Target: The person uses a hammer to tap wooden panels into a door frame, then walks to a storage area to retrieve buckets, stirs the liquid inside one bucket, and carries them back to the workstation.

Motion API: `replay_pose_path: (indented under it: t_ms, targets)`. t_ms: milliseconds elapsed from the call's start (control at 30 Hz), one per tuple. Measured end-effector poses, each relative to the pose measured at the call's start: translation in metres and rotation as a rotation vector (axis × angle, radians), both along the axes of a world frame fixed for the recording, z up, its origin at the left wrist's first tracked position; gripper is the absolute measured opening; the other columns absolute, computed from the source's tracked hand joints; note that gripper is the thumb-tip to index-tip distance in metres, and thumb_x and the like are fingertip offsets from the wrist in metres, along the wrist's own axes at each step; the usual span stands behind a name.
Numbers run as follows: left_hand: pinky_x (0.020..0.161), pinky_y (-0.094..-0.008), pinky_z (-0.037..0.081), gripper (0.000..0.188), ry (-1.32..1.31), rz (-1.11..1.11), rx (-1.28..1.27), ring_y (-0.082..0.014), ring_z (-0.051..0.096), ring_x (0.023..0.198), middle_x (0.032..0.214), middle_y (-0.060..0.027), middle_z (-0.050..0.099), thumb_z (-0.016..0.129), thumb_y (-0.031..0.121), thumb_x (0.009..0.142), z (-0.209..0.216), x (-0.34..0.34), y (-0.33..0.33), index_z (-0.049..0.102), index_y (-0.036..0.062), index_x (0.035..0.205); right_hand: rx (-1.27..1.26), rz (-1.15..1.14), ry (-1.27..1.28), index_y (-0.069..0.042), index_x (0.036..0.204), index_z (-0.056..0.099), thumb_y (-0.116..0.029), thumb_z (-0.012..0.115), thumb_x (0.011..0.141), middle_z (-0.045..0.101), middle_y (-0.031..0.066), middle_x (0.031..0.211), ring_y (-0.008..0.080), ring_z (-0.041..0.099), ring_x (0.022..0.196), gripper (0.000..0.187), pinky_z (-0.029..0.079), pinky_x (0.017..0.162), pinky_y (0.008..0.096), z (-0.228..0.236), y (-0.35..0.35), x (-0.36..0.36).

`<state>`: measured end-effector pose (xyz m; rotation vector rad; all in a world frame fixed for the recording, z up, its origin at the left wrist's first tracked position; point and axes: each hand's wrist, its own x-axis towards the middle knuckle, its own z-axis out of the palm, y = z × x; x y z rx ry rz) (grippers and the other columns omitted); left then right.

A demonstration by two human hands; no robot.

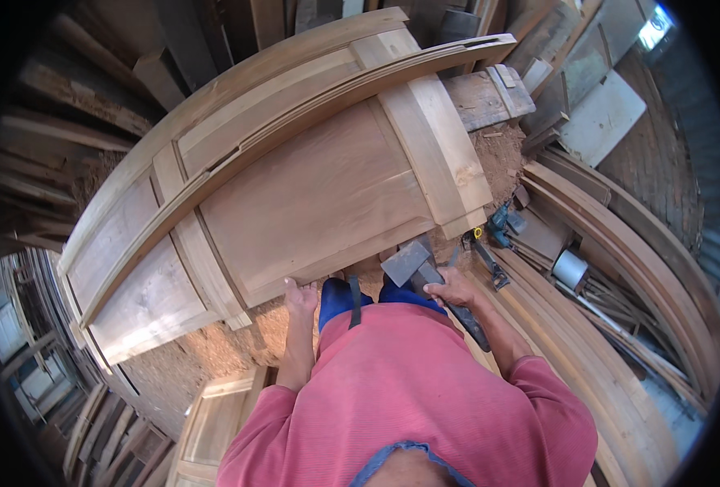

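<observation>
Pink ribbed shirt point(409, 398) and blue trousers point(340, 302), worn by the person looking down; nearest item, filling the lower centre.

Left hand point(299, 296): fingers laid flat and close together on the lower edge of the large pale wooden panelled door point(295, 178), apparently to steady it.

Right hand point(455, 288): closed around the dark handle of a heavy hammer with a grey block-shaped metal head point(406, 261). Head sits just beside the door's lower corner, where rail meets stile point(445, 154); held low and near, seemingly for knocking the joint tight.

Door: lies raised and tilted across the middle of the view, frame and recessed panels facing up, above a floor of reddish sawdust point(214, 349).

Second, smaller framed wooden panel point(214, 422): on the floor at lower left.

Blue power tool point(502, 223) and grey metal can point(569, 268): set aside at right, near stacked long timber lengths point(620, 243), well apart from either hand.
</observation>
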<state>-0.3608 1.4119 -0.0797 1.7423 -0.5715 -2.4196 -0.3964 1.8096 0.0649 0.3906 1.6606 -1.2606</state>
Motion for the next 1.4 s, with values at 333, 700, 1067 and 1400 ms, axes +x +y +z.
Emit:
replay_pose_path:
  t_ms: [333, 700, 1067, 1400]
  targets:
    - [0.084, -0.0426, 0.055, 0.034, 0.039, -0.314, -0.052, -0.0234, 0.064, 0.08, 0.09, -0.009, 0.066, 0.039, 0.036, 0.104, -0.004, 0.036, -0.017, 0.056, 0.0071, 0.107, -0.11, -0.252, 0.148, -0.002, 0.086, 0.057, -0.023, 0.067, 0.087, 0.06, 0.0026, 0.07, 0.0113, 0.059, 0.055, 0.023, 0.047, 0.05, 0.0282, -0.038, -0.12, -0.079]
    - [0.054, -0.0313, 0.053, 0.035, 0.007, -0.737, -0.205, -0.0155, 0.06, 0.059, 0.081, -0.01, 0.068, 0.041, 0.035, 0.104, 0.001, 0.042, -0.04, 0.057, 0.0048, 0.096, 0.385, 0.237, 0.592, 0.009, 0.112, 0.052, -0.031, 0.068, 0.082, 0.063, 0.0315, 0.102, 0.0464, 0.06, 0.101, 0.053, 0.049, 0.089, 0.047, -0.078, -0.187, -0.09]
    - [0.06, -0.0327, 0.05, 0.022, -0.126, -1.196, -0.142, -0.0164, 0.057, 0.064, 0.09, -0.0091, 0.07, 0.047, 0.023, 0.097, 0.012, 0.026, -0.059, 0.057, 0.0069, 0.107, 0.457, 0.462, 0.465, 0.012, 0.111, 0.058, -0.034, 0.064, 0.085, 0.061, 0.0342, 0.111, 0.0452, 0.059, 0.109, 0.053, 0.047, 0.093, 0.0482, -0.057, -0.174, -0.046]
    - [0.078, -0.0308, 0.051, 0.034, 0.386, -1.623, -0.529, -0.0169, 0.061, 0.088, 0.102, -0.0122, 0.065, 0.059, 0.025, 0.095, 0.083, -0.031, -0.019, 0.056, -0.0018, 0.116, 0.127, 0.174, 0.294, 0.005, 0.134, 0.043, -0.003, 0.044, 0.091, 0.067, 0.0244, 0.101, 0.0233, 0.069, 0.081, 0.044, 0.054, 0.066, 0.033, 0.001, -0.185, -0.052]
